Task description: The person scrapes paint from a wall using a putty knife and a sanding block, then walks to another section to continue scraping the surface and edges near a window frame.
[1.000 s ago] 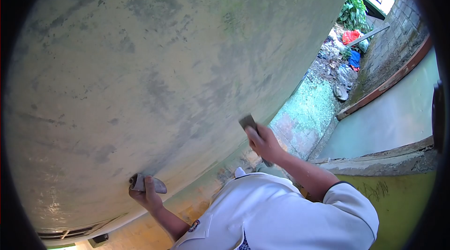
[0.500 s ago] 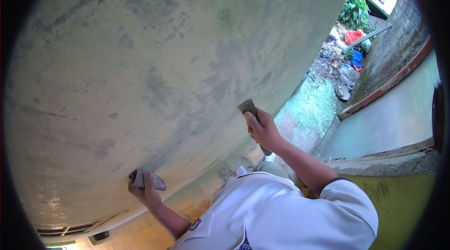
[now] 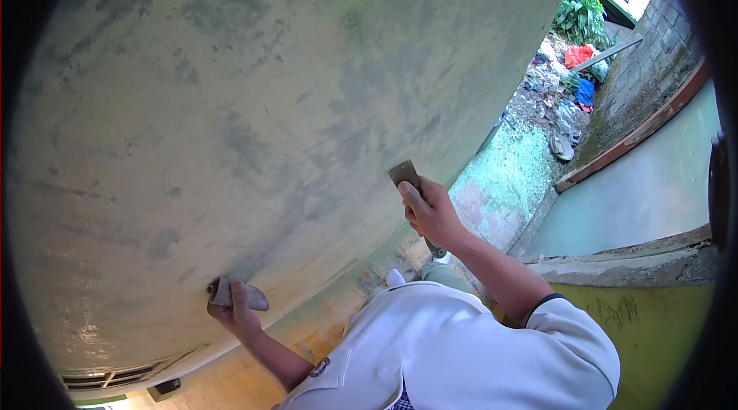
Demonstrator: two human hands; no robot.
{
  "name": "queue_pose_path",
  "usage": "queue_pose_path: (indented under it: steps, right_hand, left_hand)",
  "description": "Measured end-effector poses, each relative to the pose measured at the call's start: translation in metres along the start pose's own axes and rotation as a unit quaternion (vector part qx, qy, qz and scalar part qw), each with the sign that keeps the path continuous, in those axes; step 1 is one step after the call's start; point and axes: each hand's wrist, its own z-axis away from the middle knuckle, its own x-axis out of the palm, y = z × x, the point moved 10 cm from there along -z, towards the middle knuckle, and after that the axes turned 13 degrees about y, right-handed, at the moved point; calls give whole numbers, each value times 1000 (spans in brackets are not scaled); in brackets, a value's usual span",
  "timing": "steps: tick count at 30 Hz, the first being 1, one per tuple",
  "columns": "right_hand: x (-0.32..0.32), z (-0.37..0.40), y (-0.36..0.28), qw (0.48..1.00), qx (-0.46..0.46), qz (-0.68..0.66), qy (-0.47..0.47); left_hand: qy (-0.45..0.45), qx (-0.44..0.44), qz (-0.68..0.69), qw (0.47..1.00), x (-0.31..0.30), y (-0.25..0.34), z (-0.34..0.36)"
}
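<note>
A large wall (image 3: 200, 118) with pale, patchy paint and dark grey smudges fills the left and middle of the view. My right hand (image 3: 432, 214) is closed round the handle of a flat scraper (image 3: 404, 173), its blade pointing up beside the wall. Lower left, my left hand (image 3: 237, 316) grips a rolled grey piece of sandpaper (image 3: 250, 296), close to the wall's surface. The roll's near side is partly covered by my fingers.
Rubbish with red and blue plastic (image 3: 584, 93) lies at the upper right beside a block wall (image 3: 646, 64). A pale blue-green panel (image 3: 630, 179) stands at the right above a yellow-green surface (image 3: 653, 333). A vent (image 3: 115, 378) shows at the lower left.
Both hands appear shifted very slightly left with their tools. The wall's smudges have also moved a little left in the view. Both grips look the same.
</note>
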Motion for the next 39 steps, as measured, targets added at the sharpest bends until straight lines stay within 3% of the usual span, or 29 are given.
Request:
queue_pose_path:
  steps: [2,6,10,13,15,18,21,25,32,36,39]
  right_hand:
    - [-8,10,7,999,-22,41,2]
    - [-19,15,47,997,-35,75,-9]
    - [-4,-9,3,992,-71,99,19]
    - [-4,1,8,998,-14,53,-6]
    - [-11,9,6,992,-89,89,20]
    - [-21,23,41,995,-31,98,11]
    - [-13,3,15,985,-75,153,32]
    - [6,-2,-16,993,-107,39,15]
    - [-19,14,25,995,-6,97,14]
    - [-1,-9,-7,994,-81,74,10]
    - [-9,0,-9,996,-57,63,20]
  left_hand:
    - [-41,-57,-20,997,8,1,2]
    - [-4,4,-3,1000,3,-1,-3]
    - [-9,0,-6,1000,-2,-6,-2]
    - [-20,-18,-15,1000,1,-5,-1]
    - [-29,-35,-16,999,3,-8,-2]
    - [-5,7,2,1000,1,-5,-3]
    - [-4,5,7,1000,4,1,-2]
    - [-12,4,8,1000,7,6,-1]
    - [-1,7,7,1000,2,0,-1]
    - [-15,-8,7,1000,6,-1,-2]
    - [11,-9,6,1000,0,3,3]
